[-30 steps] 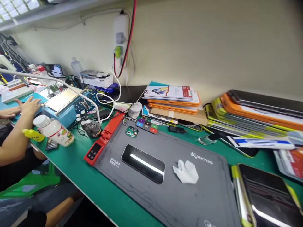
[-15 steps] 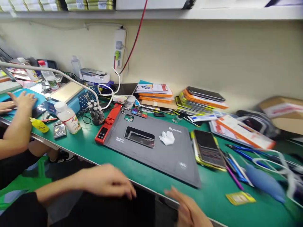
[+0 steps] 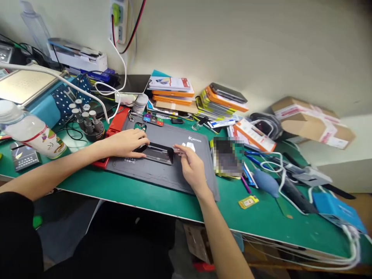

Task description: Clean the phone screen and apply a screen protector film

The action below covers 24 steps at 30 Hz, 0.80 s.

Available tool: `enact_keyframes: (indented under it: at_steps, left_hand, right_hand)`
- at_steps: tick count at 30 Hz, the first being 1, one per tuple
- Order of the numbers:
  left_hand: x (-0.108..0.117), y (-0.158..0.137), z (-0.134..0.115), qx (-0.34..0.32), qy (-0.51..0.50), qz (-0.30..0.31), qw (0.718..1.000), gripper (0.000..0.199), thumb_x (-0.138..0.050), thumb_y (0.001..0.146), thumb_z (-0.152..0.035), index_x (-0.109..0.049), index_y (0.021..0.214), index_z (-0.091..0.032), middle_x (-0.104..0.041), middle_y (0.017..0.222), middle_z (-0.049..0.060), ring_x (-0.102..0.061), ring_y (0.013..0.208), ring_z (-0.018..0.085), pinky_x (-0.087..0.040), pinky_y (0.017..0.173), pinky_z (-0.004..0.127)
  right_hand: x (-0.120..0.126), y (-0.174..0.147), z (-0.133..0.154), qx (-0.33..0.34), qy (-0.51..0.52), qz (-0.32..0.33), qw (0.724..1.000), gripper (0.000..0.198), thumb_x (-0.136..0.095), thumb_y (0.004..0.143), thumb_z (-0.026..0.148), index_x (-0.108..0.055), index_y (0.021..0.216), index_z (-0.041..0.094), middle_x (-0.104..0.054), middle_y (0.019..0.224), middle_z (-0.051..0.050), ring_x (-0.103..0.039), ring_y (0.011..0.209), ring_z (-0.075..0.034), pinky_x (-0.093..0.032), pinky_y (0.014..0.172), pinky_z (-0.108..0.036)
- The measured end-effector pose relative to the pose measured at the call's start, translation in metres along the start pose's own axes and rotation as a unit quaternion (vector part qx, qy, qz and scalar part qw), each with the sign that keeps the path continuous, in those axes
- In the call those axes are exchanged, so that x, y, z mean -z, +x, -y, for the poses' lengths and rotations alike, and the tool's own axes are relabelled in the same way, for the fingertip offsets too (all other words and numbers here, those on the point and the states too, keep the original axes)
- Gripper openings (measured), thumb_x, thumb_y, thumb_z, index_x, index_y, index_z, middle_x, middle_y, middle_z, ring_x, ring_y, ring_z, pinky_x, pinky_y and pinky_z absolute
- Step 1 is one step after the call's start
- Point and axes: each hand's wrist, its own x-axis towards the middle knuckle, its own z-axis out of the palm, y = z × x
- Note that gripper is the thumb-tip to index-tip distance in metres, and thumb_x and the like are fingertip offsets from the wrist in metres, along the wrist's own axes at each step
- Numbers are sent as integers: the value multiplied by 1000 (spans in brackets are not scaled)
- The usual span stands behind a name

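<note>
A dark smartphone lies screen up on the grey work mat. My left hand is at its left end, with thumb and fingers around that end. By the right end is my right hand, its fingers stretched toward the phone's edge; whether they touch it I cannot make out. Partly behind the right hand lies a crumpled white tissue. The red tool strip along the mat's left side is partly covered by my left forearm.
A white bottle and a screwdriver stand are on the left. Stacked boxes line the wall. To the right are a pixelated dark device, a blue air blower, a yellow packet and white cables.
Both hands have moved from the table's front edge up onto the mat, to either end of the smartphone. The view has shifted to the right, and the other person's arms have left it.
</note>
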Motion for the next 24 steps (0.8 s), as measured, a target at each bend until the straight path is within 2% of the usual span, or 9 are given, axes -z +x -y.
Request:
enact_keyframes:
  at_steps: [5,8,11,16,21,24]
  left_hand:
    - [-4,-9,3,-8,12,-13,1000,53,-58,104,-60,-63,135,-17,-66,143,14,-61,131,31,-47,109,41]
    - [-6,-12,5,-11,8,-17,1000,53,-59,105,-56,-62,139,-17,-64,147,15,-60,135,32,-46,111,43]
    - [-8,-10,6,9,-19,-18,1000,48,-63,103,-55,-62,134,-18,-65,144,13,-60,133,31,-46,109,41]
    - [-6,-9,2,35,-75,-21,996,41,-75,95,-47,-60,122,-20,-64,128,10,-61,118,28,-47,99,35]
    - [-4,-15,-3,52,-88,-37,994,42,-77,91,-39,-56,122,-21,-55,136,10,-64,104,22,-48,80,29]
    - [-3,-16,-3,54,-86,-36,994,44,-76,91,-40,-54,124,-22,-54,135,9,-65,100,20,-46,72,27]
  right_hand:
    - [1,3,4,-5,-4,17,1000,32,-50,106,33,-72,130,30,-76,130,-8,-67,128,-28,-53,114,-51]
    - [1,4,5,-13,-8,14,1000,33,-49,107,33,-71,131,30,-76,130,-8,-69,125,-27,-53,113,-50]
    - [3,3,3,-20,-10,13,1000,35,-44,109,33,-71,130,29,-76,128,-8,-70,123,-26,-54,111,-49]
    - [3,-2,5,-11,-19,10,1000,36,-41,110,33,-70,131,26,-76,128,-10,-73,116,-24,-56,106,-45]
    - [-3,1,9,15,-39,-26,999,40,-38,112,36,-64,138,23,-74,129,-14,-76,101,-22,-60,97,-43]
    - [-7,3,11,26,-55,-29,998,39,-40,111,37,-67,135,23,-76,125,-12,-75,104,-23,-60,97,-42]
